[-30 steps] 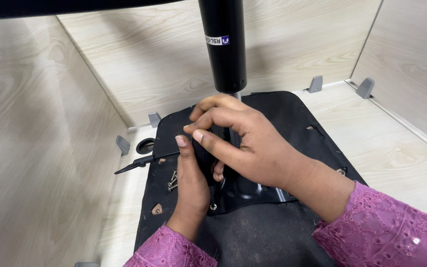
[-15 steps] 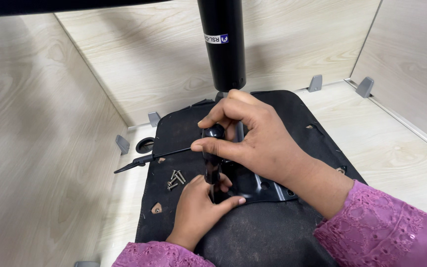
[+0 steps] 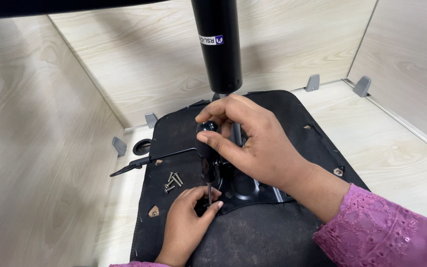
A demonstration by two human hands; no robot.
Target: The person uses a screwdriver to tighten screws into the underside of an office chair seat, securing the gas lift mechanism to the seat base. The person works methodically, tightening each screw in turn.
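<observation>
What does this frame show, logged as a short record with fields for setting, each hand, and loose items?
setting: upturned black chair seat on a pale wood surface, black gas cylinder rising from its metal plate
right hand: grips the black screwdriver handle, tool upright
left hand: fingertips at the screwdriver's tip on the plate
loose items: small pile of screws on the seat, black lever sticking out to the left

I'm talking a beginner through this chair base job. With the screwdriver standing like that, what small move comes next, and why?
Probably turn the screwdriver with the right hand, pressing down. It stands upright, the right hand grips its handle, and the left hand fingers pinch its shaft near the tip at the black metal plate. Spare screws lie loose beside it.
</observation>
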